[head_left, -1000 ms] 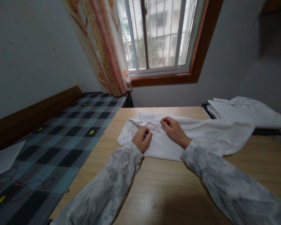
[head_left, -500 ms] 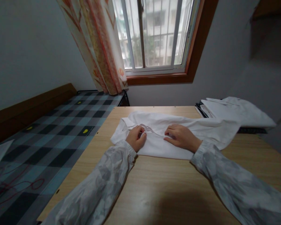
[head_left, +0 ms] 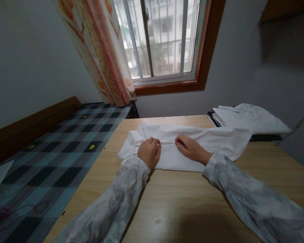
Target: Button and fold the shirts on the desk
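Pinching the white garment (head_left: pixel 178 162) along a narrow edge strip (head_left: pixel 167 143), which runs near straight between my two hands; the garment lies spread left to right on the far part of the table (head_left: pixel 164 195). Left hand (head_left: pixel 150 152): back up, fingers curled, narrow grip, looks to be on the strip's left end, tips partly hidden. Right hand (head_left: pixel 192 148): thumb and index close together on the right end, also narrow. Can't tell how many layers either one has. Step in hand, my read: lining up and straightening that edge. Next move calls for both pinches level, light even tension, no dragging of the layer underneath; thin cloth like this would wrinkle easily. Collar-like fold (head_left: pixel 135 136) sits just left of my left hand; loose creased cloth runs out right, toward the clothing stack (head_left: pixel 253 118) at the far right. Can't tell if they touch. Further out: plaid bed (head_left: pixel 73 165) to the left with a red cord (head_left: pixel 42 206) on it, window (head_left: pixel 164 40) at the far side.
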Demonstrator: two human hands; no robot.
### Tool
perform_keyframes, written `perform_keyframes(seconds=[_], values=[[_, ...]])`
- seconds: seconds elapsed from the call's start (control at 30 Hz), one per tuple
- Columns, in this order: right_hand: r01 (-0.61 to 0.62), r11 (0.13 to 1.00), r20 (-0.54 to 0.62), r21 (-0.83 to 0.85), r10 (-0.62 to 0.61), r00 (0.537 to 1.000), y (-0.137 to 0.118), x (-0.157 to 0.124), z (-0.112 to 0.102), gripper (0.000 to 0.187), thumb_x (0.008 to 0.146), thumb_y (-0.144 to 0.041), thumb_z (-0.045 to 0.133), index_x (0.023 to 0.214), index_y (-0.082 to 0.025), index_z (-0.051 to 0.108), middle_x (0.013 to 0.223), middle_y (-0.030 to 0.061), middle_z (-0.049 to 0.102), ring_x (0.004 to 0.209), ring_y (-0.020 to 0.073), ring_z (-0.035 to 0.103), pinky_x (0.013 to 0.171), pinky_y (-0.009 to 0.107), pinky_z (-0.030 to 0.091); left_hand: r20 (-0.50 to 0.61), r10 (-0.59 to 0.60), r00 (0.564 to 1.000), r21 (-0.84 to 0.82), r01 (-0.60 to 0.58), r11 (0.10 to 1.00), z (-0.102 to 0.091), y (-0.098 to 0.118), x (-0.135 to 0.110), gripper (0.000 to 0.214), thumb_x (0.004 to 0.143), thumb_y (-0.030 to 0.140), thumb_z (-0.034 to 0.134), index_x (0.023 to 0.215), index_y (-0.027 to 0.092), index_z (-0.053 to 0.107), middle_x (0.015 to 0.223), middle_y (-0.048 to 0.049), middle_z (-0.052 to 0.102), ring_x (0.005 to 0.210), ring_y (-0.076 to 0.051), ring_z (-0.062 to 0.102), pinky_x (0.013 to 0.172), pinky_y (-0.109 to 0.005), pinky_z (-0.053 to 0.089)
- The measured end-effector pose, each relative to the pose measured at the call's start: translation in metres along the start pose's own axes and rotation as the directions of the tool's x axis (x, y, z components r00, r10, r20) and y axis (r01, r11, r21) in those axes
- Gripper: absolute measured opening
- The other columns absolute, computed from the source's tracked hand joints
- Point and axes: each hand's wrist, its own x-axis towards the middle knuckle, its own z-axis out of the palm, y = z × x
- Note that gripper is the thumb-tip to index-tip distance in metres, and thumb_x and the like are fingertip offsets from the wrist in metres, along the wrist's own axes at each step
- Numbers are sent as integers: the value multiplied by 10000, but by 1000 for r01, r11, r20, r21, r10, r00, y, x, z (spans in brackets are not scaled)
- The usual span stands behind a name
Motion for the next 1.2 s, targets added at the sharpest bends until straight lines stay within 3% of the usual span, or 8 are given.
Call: perform_keyframes(seconds=[0.13,0.23,0.53,0.7,1.2], values=[[-29,994,-17,109,31,999,6,0,1,101,1034,-251,522,974,-215,594,885,22,606,800,192,536,746,321,402,71,-29,997,-104,36,994,14,39,5,186,952,412,723,956,231,683,867,-53,690,788,-224,629,710,-352,428],[-73,982,3,176,73,997,7,0,1,123,1037,-277,537,972,-213,619,881,19,620,790,187,536,730,317,402,55,-89,995,-167,97,981,29,49,11,283,947,501,737,931,221,697,872,-50,703,792,-214,632,682,-332,414],[-48,987,24,152,45,999,9,2,4,106,1017,-242,547,952,-208,624,891,36,647,822,198,559,755,329,412,84,-64,994,-366,91,926,43,32,14,82,948,278,733,895,221,759,871,-38,717,816,-190,634,728,-311,459],[-30,996,1,81,30,1000,10,0,5,89,1025,-243,553,974,-214,621,927,59,664,856,218,578,781,344,428,85,-24,996,-432,59,900,42,32,16,113,969,252,694,916,221,789,922,-53,715,867,-195,648,781,-320,490],[-54,997,-67,-53,51,996,0,-5,11,117,1062,-198,472,987,-231,556,949,75,640,884,244,593,814,366,435,96,-7,995,-520,56,852,39,30,21,134,970,249,711,905,215,824,884,-48,720,807,-179,639,743,-315,481]])
